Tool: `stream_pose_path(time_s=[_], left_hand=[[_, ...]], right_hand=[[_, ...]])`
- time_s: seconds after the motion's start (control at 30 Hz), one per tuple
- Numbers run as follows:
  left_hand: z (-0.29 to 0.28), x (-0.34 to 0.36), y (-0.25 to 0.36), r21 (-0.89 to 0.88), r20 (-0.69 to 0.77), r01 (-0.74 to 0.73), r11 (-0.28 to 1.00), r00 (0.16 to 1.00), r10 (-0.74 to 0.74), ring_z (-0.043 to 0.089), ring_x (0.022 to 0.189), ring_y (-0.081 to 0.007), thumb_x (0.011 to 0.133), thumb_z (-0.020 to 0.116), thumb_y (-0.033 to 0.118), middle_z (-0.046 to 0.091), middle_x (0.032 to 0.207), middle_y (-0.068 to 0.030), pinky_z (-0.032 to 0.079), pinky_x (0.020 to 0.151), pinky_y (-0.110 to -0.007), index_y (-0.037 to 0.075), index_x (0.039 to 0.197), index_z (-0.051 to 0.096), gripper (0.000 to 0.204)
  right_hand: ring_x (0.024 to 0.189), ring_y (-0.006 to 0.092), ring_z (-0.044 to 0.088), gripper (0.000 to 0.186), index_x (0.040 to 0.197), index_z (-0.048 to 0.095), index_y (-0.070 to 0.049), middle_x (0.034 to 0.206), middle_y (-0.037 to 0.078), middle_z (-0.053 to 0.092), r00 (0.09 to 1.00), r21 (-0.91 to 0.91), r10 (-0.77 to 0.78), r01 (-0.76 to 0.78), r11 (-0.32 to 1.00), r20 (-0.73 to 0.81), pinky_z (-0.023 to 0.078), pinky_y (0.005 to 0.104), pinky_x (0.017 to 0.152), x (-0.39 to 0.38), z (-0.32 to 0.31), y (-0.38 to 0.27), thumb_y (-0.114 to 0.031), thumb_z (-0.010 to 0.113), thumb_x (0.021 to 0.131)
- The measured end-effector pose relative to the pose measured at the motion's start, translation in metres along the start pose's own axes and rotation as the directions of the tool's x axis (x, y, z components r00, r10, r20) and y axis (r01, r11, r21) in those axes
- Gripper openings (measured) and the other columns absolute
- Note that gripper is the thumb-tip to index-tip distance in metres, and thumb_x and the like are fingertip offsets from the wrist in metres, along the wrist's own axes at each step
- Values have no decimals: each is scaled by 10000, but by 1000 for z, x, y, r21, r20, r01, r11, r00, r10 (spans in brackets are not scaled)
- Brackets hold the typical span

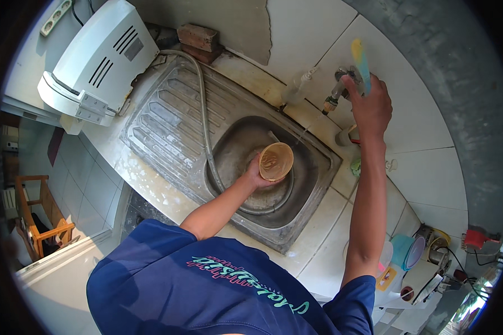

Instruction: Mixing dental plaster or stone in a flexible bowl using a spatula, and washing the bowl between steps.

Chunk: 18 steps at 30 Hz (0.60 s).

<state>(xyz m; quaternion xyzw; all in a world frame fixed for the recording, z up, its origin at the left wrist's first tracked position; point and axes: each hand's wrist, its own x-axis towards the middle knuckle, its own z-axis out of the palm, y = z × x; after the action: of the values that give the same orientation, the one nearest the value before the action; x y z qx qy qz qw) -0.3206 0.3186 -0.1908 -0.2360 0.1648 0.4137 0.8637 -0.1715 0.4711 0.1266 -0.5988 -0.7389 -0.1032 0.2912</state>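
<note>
My left hand [256,174] is closed around a yellowish, see-through cup [276,161] above the sink basin [310,192]. The cup's open mouth faces up, and some streaks show inside it. At the wall, my right hand [373,109] reaches the tap [341,89], its thumb against the tap's top. A long, slim yellow-and-light-blue piece [361,61] sticks up from between the fingers of that hand; its kind is not clear. Below the tap's spout a faint, thin streak, perhaps water, runs toward the basin.
A grey hose [202,100] crosses the ribbed drainboard [162,120] and curls into the basin. A clear bottle [296,86] stands behind the sink, with bricks [198,39] at the back. A white appliance [103,61] is at left, plastic containers [405,251] at lower right.
</note>
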Motion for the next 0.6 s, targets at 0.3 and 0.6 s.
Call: stream_pose_path(time_s=[0.3,0.6], left_hand=[[34,-13,-6,173,-561,-76,982,812,161,558,1131,-267,977,427,356,560,1238,-121,426,989,-460,82,1297,459,423],[85,27,-44,821,-28,-289,493,841,540,591,981,-172,990,471,158,574,1075,-117,482,841,-298,-9,1277,385,344]], right_hand=[[537,41,424,251,1041,597,-39,686,-21,518,512,466,349,-859,214,785,334,212,475,-228,90,20,-199,406,1010],[501,62,435,183,960,565,-78,663,-25,497,378,370,397,-924,99,836,332,222,435,-255,113,25,-174,413,997]])
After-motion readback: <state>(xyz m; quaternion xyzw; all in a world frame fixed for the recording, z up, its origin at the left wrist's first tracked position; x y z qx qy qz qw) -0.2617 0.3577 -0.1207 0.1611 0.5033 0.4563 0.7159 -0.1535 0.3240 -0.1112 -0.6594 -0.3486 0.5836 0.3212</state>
